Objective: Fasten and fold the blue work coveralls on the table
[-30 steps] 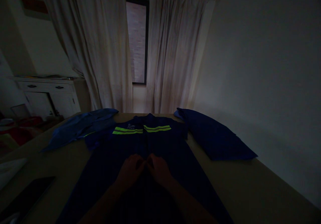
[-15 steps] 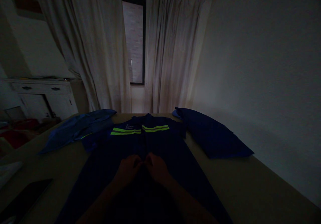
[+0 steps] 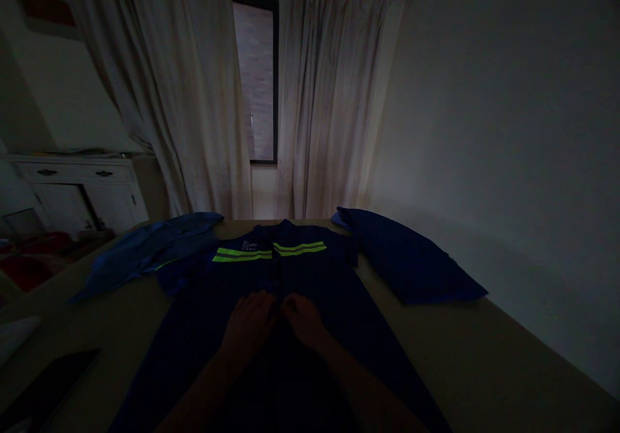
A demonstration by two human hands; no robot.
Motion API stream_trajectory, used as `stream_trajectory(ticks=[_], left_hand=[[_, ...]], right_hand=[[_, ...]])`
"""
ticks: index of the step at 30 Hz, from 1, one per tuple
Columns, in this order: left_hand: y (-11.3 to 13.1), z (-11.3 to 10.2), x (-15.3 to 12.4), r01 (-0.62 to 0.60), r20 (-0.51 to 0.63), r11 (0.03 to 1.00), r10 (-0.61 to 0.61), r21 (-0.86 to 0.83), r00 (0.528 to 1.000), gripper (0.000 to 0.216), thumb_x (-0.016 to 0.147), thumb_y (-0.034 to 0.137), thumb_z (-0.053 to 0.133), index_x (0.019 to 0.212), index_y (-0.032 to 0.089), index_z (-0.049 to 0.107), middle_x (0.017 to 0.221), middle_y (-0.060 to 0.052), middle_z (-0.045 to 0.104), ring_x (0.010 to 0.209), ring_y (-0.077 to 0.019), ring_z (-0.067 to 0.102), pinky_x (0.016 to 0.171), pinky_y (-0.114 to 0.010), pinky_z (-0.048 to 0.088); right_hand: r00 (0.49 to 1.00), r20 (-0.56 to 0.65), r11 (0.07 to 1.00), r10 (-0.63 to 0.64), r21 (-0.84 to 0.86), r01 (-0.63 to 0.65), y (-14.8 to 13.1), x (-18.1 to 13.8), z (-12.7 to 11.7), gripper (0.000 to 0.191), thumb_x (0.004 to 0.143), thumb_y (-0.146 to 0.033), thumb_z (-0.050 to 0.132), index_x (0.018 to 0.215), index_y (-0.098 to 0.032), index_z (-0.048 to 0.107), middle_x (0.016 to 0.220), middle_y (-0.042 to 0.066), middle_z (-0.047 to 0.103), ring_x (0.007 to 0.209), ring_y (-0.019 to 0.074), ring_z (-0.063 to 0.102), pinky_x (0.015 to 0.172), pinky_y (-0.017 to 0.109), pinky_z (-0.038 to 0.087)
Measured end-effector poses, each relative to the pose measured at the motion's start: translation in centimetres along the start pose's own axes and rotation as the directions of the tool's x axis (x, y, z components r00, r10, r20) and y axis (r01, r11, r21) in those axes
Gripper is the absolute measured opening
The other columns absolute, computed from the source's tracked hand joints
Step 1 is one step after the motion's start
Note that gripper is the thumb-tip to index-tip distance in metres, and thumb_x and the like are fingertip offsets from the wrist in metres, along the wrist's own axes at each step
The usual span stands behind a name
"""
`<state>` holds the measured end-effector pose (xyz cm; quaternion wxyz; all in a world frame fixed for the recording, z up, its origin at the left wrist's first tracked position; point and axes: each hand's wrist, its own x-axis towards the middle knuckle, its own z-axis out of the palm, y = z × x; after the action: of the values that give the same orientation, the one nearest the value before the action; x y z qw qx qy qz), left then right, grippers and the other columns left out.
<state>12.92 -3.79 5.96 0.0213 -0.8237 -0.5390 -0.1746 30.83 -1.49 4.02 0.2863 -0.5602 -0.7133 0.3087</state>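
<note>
A dark blue work jacket [image 3: 310,278] with yellow-green reflective stripes [image 3: 300,248] across its chest lies spread out, collar at the far end. Over its front opening, below the stripes, my two hands are close together. My left hand [image 3: 252,320] has its fingers curled down at the jacket's front edge. Beside it, my right hand [image 3: 301,316] pinches at the same front edge, thumb and fingers together. The picture is very dark, so any button or small fastening between the fingertips is hidden.
A folded dark blue garment [image 3: 411,262] lies to the right, near the wall. Lighter blue cloth [image 3: 150,249] is at the left by the sleeve. A dark flat object [image 3: 53,381] and a white item [image 3: 17,336] lie at the table's left. Curtains [image 3: 194,110] hang behind.
My left hand has turned so its back and fingers lie flatter over the jacket's front. My right hand has shifted slightly. The jacket stays in place.
</note>
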Motion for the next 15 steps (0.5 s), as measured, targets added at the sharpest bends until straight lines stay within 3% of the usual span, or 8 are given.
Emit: stream_trajectory(ticks=[4, 9, 13, 15], left_hand=[[0.1, 0.4, -0.1, -0.093, -0.031, 0.995, 0.094, 0.034, 0.995, 0.016, 0.099, 0.022, 0.051, 0.105, 0.024, 0.066, 0.106, -0.005, 0.068, 0.102, -0.0251, 0.06, 0.088, -0.039, 0.038], [0.1, 0.9, 0.0, -0.104, -0.04, 0.994, 0.105, 0.04, 0.994, 0.019, 0.101, 0.02, 0.047, 0.103, 0.023, 0.066, 0.104, -0.006, 0.068, 0.099, -0.0246, 0.062, 0.087, -0.039, 0.04], [-0.3, 0.9, 0.0, -0.081, -0.006, 0.997, 0.081, 0.005, 0.997, 0.022, 0.101, 0.021, 0.046, 0.1, 0.023, 0.067, 0.102, -0.005, 0.068, 0.098, -0.0242, 0.062, 0.087, -0.039, 0.043], [-0.8, 1.2, -0.2, -0.084, 0.04, 0.995, 0.086, -0.055, 0.995, 0.025, 0.101, 0.019, 0.044, 0.108, 0.024, 0.067, 0.11, -0.005, 0.069, 0.104, -0.0232, 0.063, 0.089, -0.038, 0.045]], right_hand=[[0.999, 0.042, 0.996, 0.016, 0.091, -0.02, 0.0, 0.3, -0.1, 0.015, 0.092, -0.024, 0.057, 0.095, -0.02, 0.071, 0.096, 0.002, 0.074, 0.09, 0.0168, 0.067, 0.076, 0.024, 0.045], [1.0, 0.025, 0.99, -0.009, 0.14, 0.006, -0.5, 0.2, -0.6, 0.012, 0.091, -0.023, 0.059, 0.095, -0.019, 0.069, 0.093, 0.003, 0.074, 0.089, 0.0164, 0.067, 0.075, 0.023, 0.046], [0.998, -0.018, 0.993, -0.055, 0.099, 0.056, -1.1, -0.8, -1.5, 0.019, 0.085, -0.015, 0.06, 0.102, -0.019, 0.063, 0.093, 0.002, 0.072, 0.085, 0.0148, 0.066, 0.073, 0.022, 0.045], [0.997, -0.007, 0.996, -0.082, 0.022, 0.083, -1.5, -1.7, -1.9, 0.023, 0.083, -0.015, 0.06, 0.105, -0.021, 0.06, 0.087, 0.0, 0.07, 0.079, 0.0146, 0.065, 0.068, 0.022, 0.042]])
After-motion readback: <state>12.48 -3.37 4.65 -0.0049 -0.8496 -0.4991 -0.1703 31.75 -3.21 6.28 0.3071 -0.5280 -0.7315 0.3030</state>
